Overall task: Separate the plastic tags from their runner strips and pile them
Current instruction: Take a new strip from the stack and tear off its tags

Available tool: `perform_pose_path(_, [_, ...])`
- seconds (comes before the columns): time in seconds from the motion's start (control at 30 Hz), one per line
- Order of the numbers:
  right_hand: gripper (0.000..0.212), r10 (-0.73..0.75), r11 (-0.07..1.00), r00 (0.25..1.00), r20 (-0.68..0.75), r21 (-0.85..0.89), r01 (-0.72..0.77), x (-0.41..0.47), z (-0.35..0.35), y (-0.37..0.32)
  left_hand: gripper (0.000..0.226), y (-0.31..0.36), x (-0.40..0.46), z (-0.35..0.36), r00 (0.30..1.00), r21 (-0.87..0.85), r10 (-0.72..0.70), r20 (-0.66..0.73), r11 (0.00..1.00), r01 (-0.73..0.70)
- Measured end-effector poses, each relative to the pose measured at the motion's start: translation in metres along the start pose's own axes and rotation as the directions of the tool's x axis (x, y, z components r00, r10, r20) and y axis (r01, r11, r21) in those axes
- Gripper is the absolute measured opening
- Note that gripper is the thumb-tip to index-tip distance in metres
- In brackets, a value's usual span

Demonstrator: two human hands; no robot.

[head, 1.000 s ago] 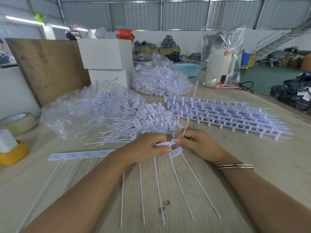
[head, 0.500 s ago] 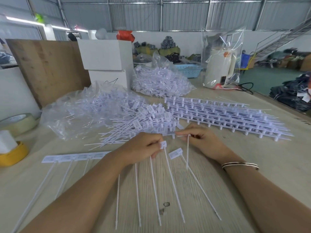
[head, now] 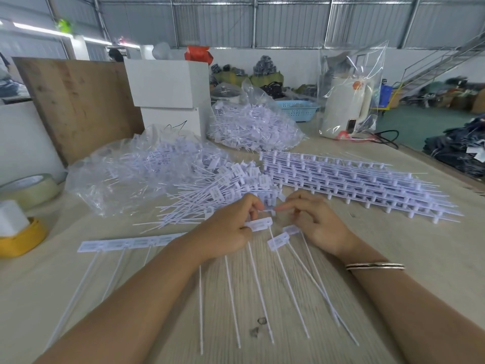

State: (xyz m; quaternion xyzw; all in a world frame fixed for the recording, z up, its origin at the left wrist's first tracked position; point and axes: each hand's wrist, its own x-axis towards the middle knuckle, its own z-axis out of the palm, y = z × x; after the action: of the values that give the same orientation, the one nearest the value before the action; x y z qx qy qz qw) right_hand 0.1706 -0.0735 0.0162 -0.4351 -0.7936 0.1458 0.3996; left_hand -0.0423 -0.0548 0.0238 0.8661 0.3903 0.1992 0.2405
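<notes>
Wooden table [head: 393,240] in a warehouse — a tag [head: 259,224] is pinched by the left hand [head: 231,229] at near centre, a small runner piece [head: 271,212] nipped by the right hand [head: 312,222]; best snapped by a short twist at the joint, then dropped on the loose pile [head: 210,195] just beyond.

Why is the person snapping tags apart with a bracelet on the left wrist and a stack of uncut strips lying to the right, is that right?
Nearly. The head view shows the bracelet on the right wrist, not the left. The stack of uncut strips does lie to the right, and both hands work the tags.
</notes>
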Motion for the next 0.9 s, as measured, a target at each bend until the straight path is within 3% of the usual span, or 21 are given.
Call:
perform_pose_path(0.13, [0.039,-0.154,0.972,0.985,0.075,-0.166,0.164,-0.001,0.008,-0.002,0.029,0.005,-0.001,0.002,0.998,-0.093,-0.006,-0.069,0.996,0.000])
perform_pose_path(0.27, [0.037,-0.290,0.890,0.957,-0.016,-0.373,0.263,0.001,0.011,-0.005,0.025,0.005,-0.002,0.002,0.997,-0.141,-0.037,-0.065,0.990,0.027])
perform_pose_path(0.37, [0.024,-0.356,0.863,0.931,-0.081,-0.412,0.294,0.001,0.010,-0.007,0.023,0.005,-0.003,0.001,0.998,-0.112,-0.005,-0.055,0.994,-0.001])
perform_pose_path(0.43, [0.020,-0.352,0.868,0.928,-0.126,-0.416,0.272,0.000,0.007,-0.007,0.014,0.004,-0.003,-0.003,0.997,-0.082,-0.026,-0.077,0.996,0.020])
perform_pose_path(0.5, [0.017,-0.344,0.865,0.929,-0.133,-0.430,0.259,-0.001,0.006,-0.008,0.024,0.002,-0.005,-0.005,0.994,-0.076,-0.068,-0.087,0.995,0.061])
perform_pose_path(0.63, [0.022,-0.313,0.854,0.949,-0.031,-0.447,0.267,0.000,0.010,-0.011,0.026,0.000,-0.004,0.000,0.998,-0.011,-0.058,-0.037,0.998,0.058])
perform_pose_path(0.73, [0.030,-0.265,0.858,0.963,0.056,-0.441,0.262,-0.001,0.012,-0.010,0.021,-0.004,-0.003,0.003,0.999,-0.064,-0.040,-0.021,0.997,0.039])
perform_pose_path(0.9, [0.022,-0.262,0.868,0.965,0.000,-0.437,0.235,0.001,0.010,-0.008,0.011,-0.006,-0.005,0.000,0.999,-0.313,-0.008,0.036,0.950,0.018])
